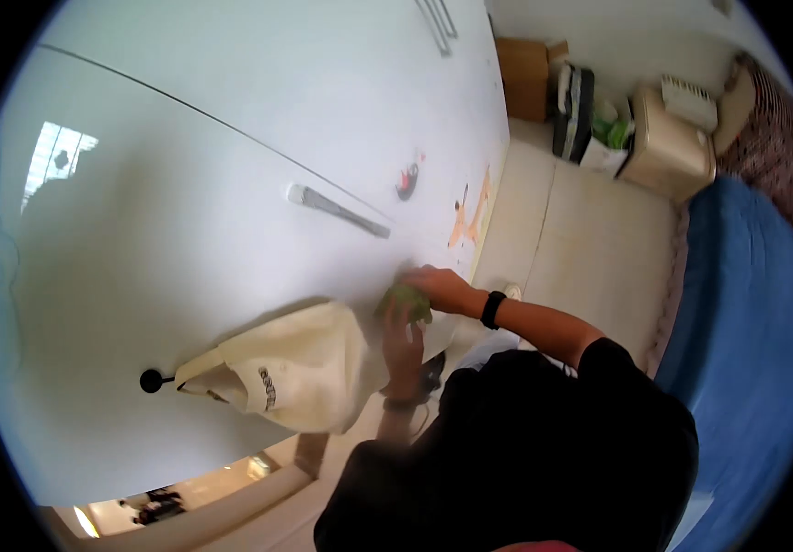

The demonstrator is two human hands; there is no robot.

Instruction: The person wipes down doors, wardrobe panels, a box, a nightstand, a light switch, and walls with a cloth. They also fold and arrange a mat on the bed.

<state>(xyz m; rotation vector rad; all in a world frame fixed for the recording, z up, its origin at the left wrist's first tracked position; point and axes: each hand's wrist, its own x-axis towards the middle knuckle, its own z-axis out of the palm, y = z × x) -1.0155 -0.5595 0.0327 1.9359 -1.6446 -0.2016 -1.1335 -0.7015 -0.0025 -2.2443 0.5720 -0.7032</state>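
A crumpled green cloth-like item [406, 302] is between my two hands, close to the white cabinet door [231, 212]. My left hand [402, 345], blurred, has its fingers bent against the lower side of the item. From the right, my right hand [442, 287], with a black watch on its wrist, grips the item's upper edge; its fingertips are partly hidden. A cream tote bag [309, 368] hangs from a black hook [151, 380] just left of my left hand.
A long grey handle [339, 212] and stickers [458, 219] are on the door. A blue-covered bed [737, 359] lies along the right. By the far wall stand a cardboard box [522, 78], a beige cabinet [668, 147] and bags. Pale floor [590, 221] lies between.
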